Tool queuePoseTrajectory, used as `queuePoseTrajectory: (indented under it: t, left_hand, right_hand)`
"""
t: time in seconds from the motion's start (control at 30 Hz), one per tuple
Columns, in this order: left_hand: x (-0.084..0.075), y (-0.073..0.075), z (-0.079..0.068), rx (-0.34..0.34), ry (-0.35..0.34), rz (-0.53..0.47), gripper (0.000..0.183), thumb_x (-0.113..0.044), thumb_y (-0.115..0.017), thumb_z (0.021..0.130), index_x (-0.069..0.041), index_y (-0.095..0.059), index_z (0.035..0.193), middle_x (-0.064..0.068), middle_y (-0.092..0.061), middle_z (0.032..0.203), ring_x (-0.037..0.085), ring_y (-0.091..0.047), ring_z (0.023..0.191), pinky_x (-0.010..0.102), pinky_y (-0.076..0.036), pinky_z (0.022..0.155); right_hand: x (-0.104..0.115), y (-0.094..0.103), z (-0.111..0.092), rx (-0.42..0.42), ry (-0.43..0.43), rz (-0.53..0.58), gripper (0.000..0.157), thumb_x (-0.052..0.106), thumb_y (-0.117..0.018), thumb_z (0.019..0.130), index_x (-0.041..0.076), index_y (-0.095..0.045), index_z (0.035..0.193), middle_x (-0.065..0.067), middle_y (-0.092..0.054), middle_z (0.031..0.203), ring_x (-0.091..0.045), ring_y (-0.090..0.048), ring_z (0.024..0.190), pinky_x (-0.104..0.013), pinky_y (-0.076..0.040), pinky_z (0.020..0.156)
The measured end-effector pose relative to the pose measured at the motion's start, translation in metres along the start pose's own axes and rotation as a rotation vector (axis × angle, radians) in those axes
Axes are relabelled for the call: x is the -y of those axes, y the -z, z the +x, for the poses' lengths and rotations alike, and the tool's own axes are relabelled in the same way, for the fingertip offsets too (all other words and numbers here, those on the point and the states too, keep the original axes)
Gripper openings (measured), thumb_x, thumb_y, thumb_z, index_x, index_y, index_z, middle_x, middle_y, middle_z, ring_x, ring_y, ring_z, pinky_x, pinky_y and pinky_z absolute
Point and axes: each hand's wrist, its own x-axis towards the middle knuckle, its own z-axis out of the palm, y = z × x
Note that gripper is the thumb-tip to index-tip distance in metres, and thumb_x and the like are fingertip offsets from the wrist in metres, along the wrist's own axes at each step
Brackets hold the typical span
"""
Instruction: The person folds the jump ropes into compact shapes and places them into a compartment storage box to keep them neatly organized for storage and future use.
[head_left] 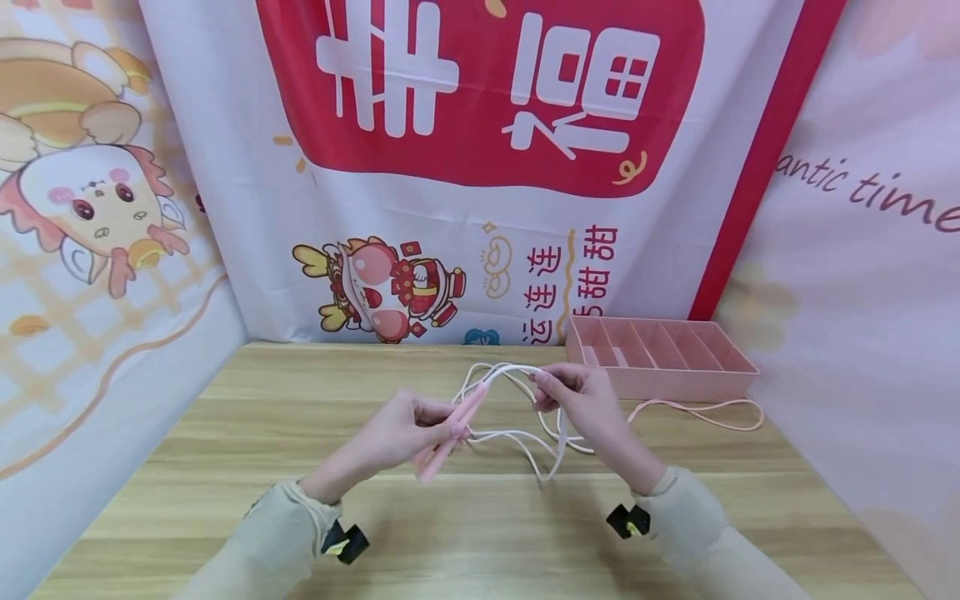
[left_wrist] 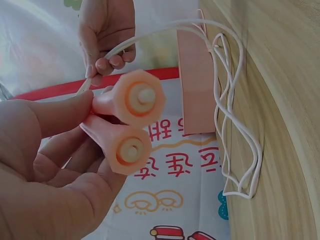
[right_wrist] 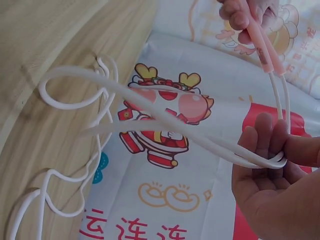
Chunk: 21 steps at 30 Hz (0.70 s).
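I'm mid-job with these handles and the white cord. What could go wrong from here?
1. The white cord has loose loops crossing one another over the table; pulling could tangle them.
2. The left hand holds both pink handles together; one might slip out.
3. A pink cord lies before the pink box, near the right hand; it might snag.
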Motion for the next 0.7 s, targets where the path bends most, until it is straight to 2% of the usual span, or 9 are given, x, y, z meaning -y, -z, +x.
queuePoseTrajectory:
  t: [0.2,0.3,0.47,0.57,0.7]
  left_hand:
    - [-0.004,-0.001,-0.002,0.072,0.022,-0.088,0.021,-0.008,-0.064,0.096,0.004,-0.069,0.112,0.019,-0.071,0.091,0.031,-0.071,0.079,0.035,-0.058,0.064]
    - [-0.005,-0.001,-0.002,0.115,0.022,-0.082,0.018,-0.007,-0.06,0.098,0.003,-0.069,0.11,0.018,-0.069,0.09,0.035,-0.07,0.079,0.037,-0.058,0.063]
    - [-0.002,0.0,-0.002,0.159,0.01,-0.061,0.019,-0.008,-0.056,0.101,0.002,-0.066,0.114,0.015,-0.069,0.09,0.035,-0.066,0.078,0.031,-0.056,0.059]
    - [0.0,0.002,-0.003,0.162,0.015,-0.089,0.023,-0.01,-0.054,0.102,0.003,-0.064,0.118,0.016,-0.069,0.091,0.032,-0.065,0.076,0.033,-0.056,0.061]
    - [-0.003,0.007,-0.005,0.111,0.012,-0.1,0.025,-0.015,-0.055,0.102,0.004,-0.063,0.118,0.017,-0.067,0.091,0.024,-0.064,0.072,0.032,-0.056,0.062]
  right_hand:
    - [0.002,0.004,0.0,-0.006,-0.023,0.008,0.024,0.015,-0.063,0.098,-0.007,-0.07,0.103,-0.02,-0.063,0.081,-0.014,-0.056,0.063,-0.024,-0.051,0.057]
    - [-0.001,0.007,0.001,-0.007,-0.018,-0.016,0.025,0.018,-0.063,0.098,-0.005,-0.071,0.103,-0.019,-0.062,0.081,-0.011,-0.05,0.059,-0.02,-0.042,0.051]
    - [-0.004,0.012,-0.001,0.001,-0.01,-0.016,0.025,0.021,-0.063,0.098,-0.002,-0.072,0.103,-0.018,-0.061,0.08,-0.009,-0.041,0.055,-0.019,-0.032,0.047]
    - [-0.004,0.014,-0.001,0.0,0.004,-0.015,0.024,0.023,-0.065,0.097,0.0,-0.073,0.101,-0.019,-0.062,0.08,-0.009,-0.039,0.053,-0.02,-0.03,0.046]
    - [-0.004,0.02,0.0,0.0,0.033,-0.039,0.023,0.025,-0.067,0.095,0.003,-0.074,0.099,-0.022,-0.063,0.081,-0.011,-0.039,0.055,-0.021,-0.029,0.048]
